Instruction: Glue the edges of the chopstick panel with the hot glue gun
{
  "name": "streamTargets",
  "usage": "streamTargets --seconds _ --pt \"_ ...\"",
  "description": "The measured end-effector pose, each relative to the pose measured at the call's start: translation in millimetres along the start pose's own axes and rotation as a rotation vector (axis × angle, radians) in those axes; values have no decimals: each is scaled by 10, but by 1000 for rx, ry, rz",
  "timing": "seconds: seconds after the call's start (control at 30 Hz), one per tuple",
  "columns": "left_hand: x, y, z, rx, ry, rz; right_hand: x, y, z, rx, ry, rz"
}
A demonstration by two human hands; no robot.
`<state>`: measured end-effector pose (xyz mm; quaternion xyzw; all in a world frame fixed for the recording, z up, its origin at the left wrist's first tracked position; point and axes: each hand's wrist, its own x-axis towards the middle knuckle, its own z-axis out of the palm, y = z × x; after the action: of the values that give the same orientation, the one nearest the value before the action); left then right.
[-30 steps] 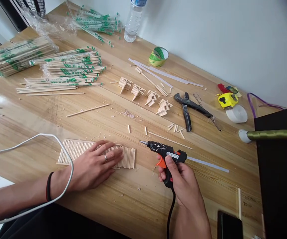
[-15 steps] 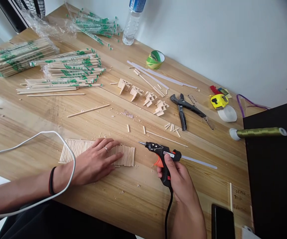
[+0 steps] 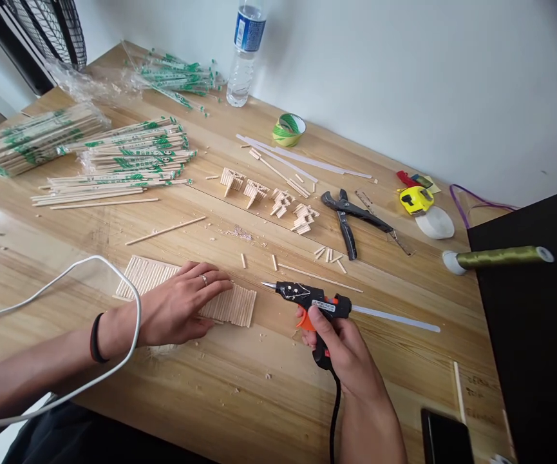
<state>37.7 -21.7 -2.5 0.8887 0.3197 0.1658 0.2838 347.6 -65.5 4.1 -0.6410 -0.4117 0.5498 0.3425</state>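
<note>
Under my left hand [image 3: 186, 299] lies a flat panel of short wooden sticks [image 3: 237, 304] set side by side. My fingers reach over it to its far edge and the thumb is at its near edge, so I hold it across its width. In my right hand [image 3: 339, 341] is a black hot glue gun [image 3: 302, 294] with an orange trigger, its metal nozzle facing left toward the panel but apart from it. A translucent glue stick [image 3: 398, 318] juts from the back of the gun. My fingers wrap its handle, some near the trigger.
A white cable [image 3: 136, 322] loops over my left forearm. Behind lie small stepped stick pieces [image 3: 281, 203], a cutter [image 3: 346, 219], a tape roll [image 3: 289, 129] and bundled sticks [image 3: 133, 151]. A water bottle [image 3: 244, 58] stands by the wall; a phone [image 3: 446, 437] lies front right.
The panel has turned slightly, its left end now farther back, and my left thumb has drawn to its near edge. The glue gun has shifted a little, still in my right hand. The camera view has tilted.
</note>
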Motion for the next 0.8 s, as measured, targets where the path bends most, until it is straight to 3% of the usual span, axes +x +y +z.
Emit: streamTargets --seconds 0.13,0.33,0.63,0.8 --pt "30 -86 -25 -27 -15 -14 11 45 91 -40 -23 -52" --pt "36 -152 -20 -47 -17 8 96 132 168 -42 -162 11" --pt "38 -164 -13 -61 -9 8 148 100 179 -53 -197 40" --pt "42 -150 -25 -48 -17 -4 86 99 96 120 -196 26"
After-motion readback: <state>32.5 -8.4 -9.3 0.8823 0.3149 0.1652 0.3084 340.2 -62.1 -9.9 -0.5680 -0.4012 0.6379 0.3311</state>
